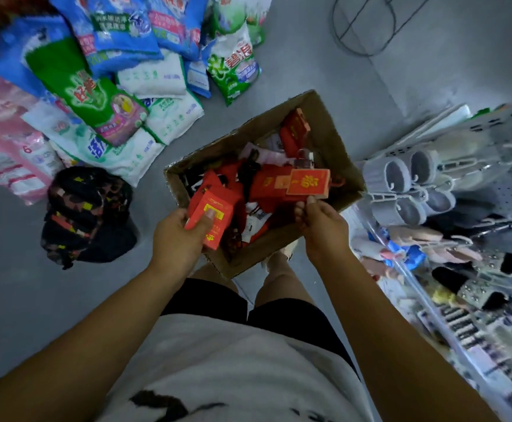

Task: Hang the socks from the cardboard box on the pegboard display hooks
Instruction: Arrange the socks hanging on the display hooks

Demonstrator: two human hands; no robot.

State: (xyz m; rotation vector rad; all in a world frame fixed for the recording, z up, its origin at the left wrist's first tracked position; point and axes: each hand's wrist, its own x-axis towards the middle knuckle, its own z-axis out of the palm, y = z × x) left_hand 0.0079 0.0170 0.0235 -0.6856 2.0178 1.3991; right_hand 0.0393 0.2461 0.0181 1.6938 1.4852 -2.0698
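Observation:
An open cardboard box (337, 138) stands on the grey floor in front of my feet, holding several red sock packs and some dark and pale ones. My left hand (175, 239) grips a red sock pack (210, 214) with a yellow label, thumb across its front, over the box's near left corner. My right hand (321, 222) pinches the lower edge of another red sock pack (308, 183) with a gold character, held above the box's right side. The pegboard display (492, 190) with hooks rises at the right.
A heap of blue, green, white and pink bagged goods (111, 86) covers the floor at upper left. A dark bundle of patterned socks (87, 214) lies left of the box. Grey slippers (407, 181) and studded black slippers (474, 284) hang on the display. A wire rack (364, 25) lies far back.

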